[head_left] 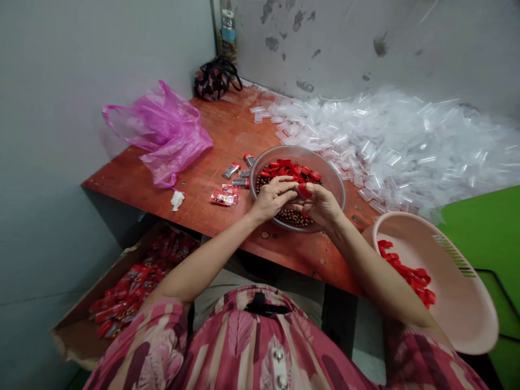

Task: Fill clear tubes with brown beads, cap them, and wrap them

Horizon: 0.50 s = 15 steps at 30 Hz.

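A grey bowl on the red table holds small brown beads and several red plastic pieces. Over the bowl, my right hand pinches a red cap between thumb and fingers. My left hand is beside it, fingers fairly straight and reaching toward the cap; whether they touch it is unclear. Left of the bowl lie small clear containers with red tops and a red printed packet.
Clear plastic containers are heaped at the back right. A pink basket with red pieces stands at the right. Left are a pink bag, a cardboard box of red packets below, and a dark pouch behind.
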{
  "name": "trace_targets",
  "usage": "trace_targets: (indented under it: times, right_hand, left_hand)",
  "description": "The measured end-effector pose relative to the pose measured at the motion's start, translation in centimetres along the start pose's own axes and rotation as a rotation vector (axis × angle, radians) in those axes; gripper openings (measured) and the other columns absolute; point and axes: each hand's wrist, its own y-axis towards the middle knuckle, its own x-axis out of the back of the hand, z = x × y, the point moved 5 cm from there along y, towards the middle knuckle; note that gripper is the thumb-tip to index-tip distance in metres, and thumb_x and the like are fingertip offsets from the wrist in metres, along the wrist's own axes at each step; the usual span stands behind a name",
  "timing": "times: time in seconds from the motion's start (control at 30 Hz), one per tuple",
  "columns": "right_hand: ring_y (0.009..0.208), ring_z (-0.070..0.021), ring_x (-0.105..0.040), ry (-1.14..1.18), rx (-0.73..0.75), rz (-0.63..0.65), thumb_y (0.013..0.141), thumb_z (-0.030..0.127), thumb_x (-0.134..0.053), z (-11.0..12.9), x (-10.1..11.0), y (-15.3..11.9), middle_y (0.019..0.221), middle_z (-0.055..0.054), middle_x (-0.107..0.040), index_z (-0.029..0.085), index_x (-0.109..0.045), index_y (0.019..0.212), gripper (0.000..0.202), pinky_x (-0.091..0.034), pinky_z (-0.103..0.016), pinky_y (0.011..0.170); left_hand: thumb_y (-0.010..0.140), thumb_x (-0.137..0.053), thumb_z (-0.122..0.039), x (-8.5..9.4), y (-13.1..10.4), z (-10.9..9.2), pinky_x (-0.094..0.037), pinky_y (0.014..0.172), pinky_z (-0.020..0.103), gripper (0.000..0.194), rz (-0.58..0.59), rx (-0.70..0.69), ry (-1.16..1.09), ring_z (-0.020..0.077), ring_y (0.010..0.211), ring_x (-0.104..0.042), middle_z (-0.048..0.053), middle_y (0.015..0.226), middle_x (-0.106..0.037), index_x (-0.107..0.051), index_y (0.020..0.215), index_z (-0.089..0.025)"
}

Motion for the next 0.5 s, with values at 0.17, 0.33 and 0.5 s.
trace_targets:
  times: [0.17,0.33,0.5]
  right_hand:
    - [0.084,-0.0232,-0.069,-0.069,-0.044,0.026,0.064,0.057,-0.071,0.6,-0.2,0.7,0.079,-0.006,-0.072,0.021,-0.066,0.085,0.042,-0.058,-0.039,0.077]
    - [0.085,-0.0172,-0.067,-0.425,0.242,-0.079,0.069,0.061,-0.068,3.5,2.6,1.4,0.097,-0.003,-0.070,0.024,-0.066,0.097,0.047,-0.056,-0.032,0.075]
    - [0.085,-0.0201,-0.066,-1.413,0.279,-0.091,0.080,0.033,-0.063,3.3,4.5,2.3,0.088,-0.004,-0.073,0.019,-0.072,0.088,0.018,-0.049,-0.030,0.078]
  left_hand:
    - [0.083,-0.060,-0.032,0.0,0.6,-0.4,-0.042,0.103,0.036,0.029,-0.062,-0.005,-0.038,0.0218,0.110,-0.060,0.010,0.112,-0.069,-0.071,0.105,-0.016]
    - [0.084,-0.060,-0.039,1.9,1.0,-0.7,-0.046,0.099,0.038,0.036,-0.223,0.002,-0.198,0.0215,0.108,-0.063,0.008,0.115,-0.069,-0.068,0.113,-0.018]
    - [0.085,-0.058,-0.043,7.9,2.0,2.2,-0.049,0.096,0.037,0.039,-0.449,0.022,-0.027,0.0207,0.105,-0.064,0.008,0.114,-0.069,-0.066,0.115,-0.019]
